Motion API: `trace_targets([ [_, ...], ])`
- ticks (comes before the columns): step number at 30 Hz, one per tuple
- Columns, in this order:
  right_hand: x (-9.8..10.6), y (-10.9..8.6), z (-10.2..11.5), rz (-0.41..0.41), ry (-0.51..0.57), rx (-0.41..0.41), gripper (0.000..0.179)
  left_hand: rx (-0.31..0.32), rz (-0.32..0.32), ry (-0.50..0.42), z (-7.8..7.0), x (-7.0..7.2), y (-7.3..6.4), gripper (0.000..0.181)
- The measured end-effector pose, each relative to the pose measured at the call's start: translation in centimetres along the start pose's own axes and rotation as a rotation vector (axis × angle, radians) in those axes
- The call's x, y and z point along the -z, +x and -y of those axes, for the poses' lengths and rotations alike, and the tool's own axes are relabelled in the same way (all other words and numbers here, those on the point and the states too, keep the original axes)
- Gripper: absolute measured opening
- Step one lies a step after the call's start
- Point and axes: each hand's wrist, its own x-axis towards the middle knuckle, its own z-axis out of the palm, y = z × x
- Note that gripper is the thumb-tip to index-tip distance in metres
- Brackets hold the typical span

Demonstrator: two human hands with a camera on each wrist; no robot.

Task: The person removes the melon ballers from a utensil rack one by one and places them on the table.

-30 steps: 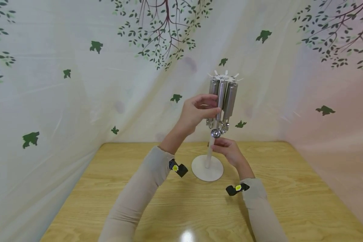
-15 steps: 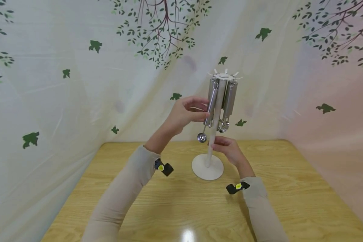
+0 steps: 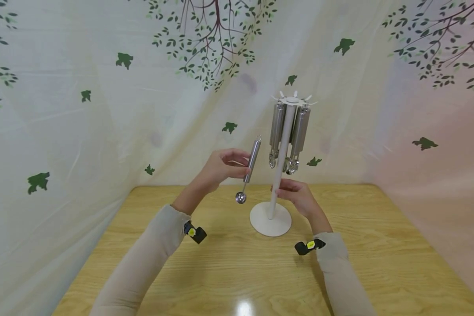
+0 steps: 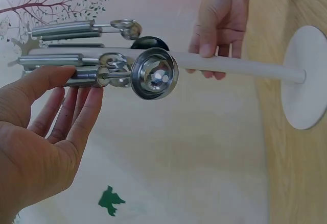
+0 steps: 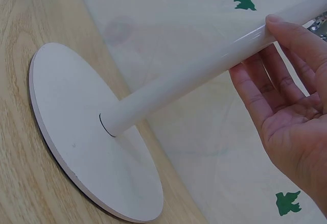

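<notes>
My left hand (image 3: 224, 169) pinches a steel scoop (image 3: 253, 160) by its cylindrical handle, thumb on one side and fingers on the other. The scoop tilts in the air left of the white stand (image 3: 271, 219), apart from it, its small round bowl (image 4: 154, 74) downward and its hanging loop upward. Low on the stand's pole (image 5: 194, 76), my right hand (image 3: 299, 198) holds it between thumb and fingertips. The stand is upright on its round base. Several steel-handled utensils (image 3: 300, 131) hang from its hooked top; their working ends overlap and are hard to tell apart.
The stand rests on a wood-grain table (image 3: 229, 272). Behind and at both sides hangs a pale curtain (image 3: 189, 131) printed with branches and green leaf shapes. A black wrist camera (image 3: 195, 232) is strapped at each sleeve cuff.
My left hand has drawn the scoop off the front of the stand, moving it left and down, away from the other utensils. The right hand stays on the pole.
</notes>
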Motion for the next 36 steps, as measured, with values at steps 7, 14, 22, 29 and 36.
trace_targets([
  [7, 0.2, 0.0, 0.1, -0.001, -0.008, -0.018, 0.036, 0.132, -0.080, -0.066, 4.7, 1.2, -0.2, 0.041],
  [14, 0.2, 0.1, 0.0, -0.003, -0.004, -0.020, 0.039, 0.226, -0.181, -0.082, 9.3, 1.5, -0.3, 0.038],
  [22, 0.0, 0.1, -0.1, -0.001, -0.006, -0.016, 0.025, 0.288, -0.248, -0.134, 13.1, 1.2, -0.3, 0.036],
  [29, 0.0, 0.1, 0.0, -0.001, -0.011, -0.016, 0.024, 0.332, -0.309, -0.158, 15.2, 1.1, -0.2, 0.036],
  [36, 0.1, 0.2, -0.1, 0.009, -0.007, -0.010, 0.032, 0.371, -0.340, -0.170, 16.6, 0.6, 0.2, 0.036],
])
